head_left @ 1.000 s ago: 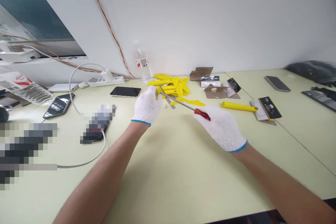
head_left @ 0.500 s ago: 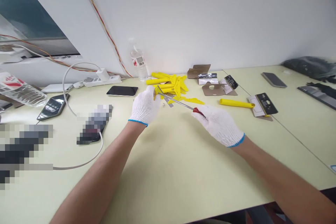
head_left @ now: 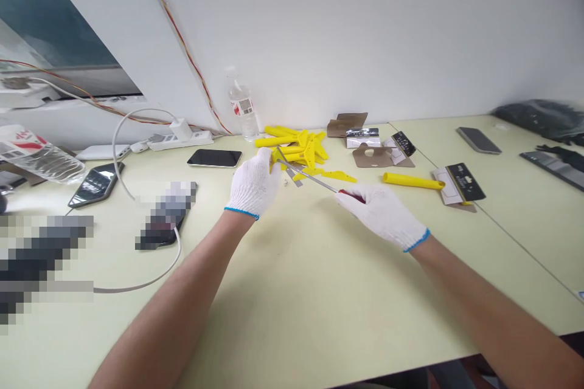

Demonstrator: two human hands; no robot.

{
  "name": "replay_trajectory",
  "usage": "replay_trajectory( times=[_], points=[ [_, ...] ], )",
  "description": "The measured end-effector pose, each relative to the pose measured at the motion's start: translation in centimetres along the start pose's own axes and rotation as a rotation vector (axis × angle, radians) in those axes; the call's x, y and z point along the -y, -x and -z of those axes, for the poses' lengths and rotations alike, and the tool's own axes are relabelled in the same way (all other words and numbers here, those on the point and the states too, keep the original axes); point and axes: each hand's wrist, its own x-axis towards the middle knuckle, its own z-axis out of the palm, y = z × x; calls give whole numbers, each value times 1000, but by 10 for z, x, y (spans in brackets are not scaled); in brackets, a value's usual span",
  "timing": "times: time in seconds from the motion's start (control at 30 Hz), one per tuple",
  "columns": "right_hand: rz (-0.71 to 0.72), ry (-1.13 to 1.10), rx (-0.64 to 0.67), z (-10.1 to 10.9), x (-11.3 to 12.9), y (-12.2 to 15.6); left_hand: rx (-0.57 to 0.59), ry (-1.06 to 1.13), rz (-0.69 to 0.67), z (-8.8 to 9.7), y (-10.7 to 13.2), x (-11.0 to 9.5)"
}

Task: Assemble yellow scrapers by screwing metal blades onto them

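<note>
Rough knit cotton glove [head_left: 385,217]; polished steel screwdriver shaft [head_left: 310,176]; smooth yellow plastic parts [head_left: 296,155].

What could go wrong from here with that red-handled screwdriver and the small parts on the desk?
The red-handled screwdriver in the right hand points toward the left hand, so a slip might jab that knit glove. The tiny screw lying loose on the desk, beside the yellow plastic handles, could easily roll away or get lost among them.
</note>
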Motion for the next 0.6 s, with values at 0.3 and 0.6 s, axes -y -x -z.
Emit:
replay_trajectory(
  times=[0.3,0.6],
  points=[
    [225,452,-461,-18,-14,4,-34,85,15,-1,1,-3],
    [266,394,-266,-23,-8,3,5,-6,21,2,-2,2]
  ],
)
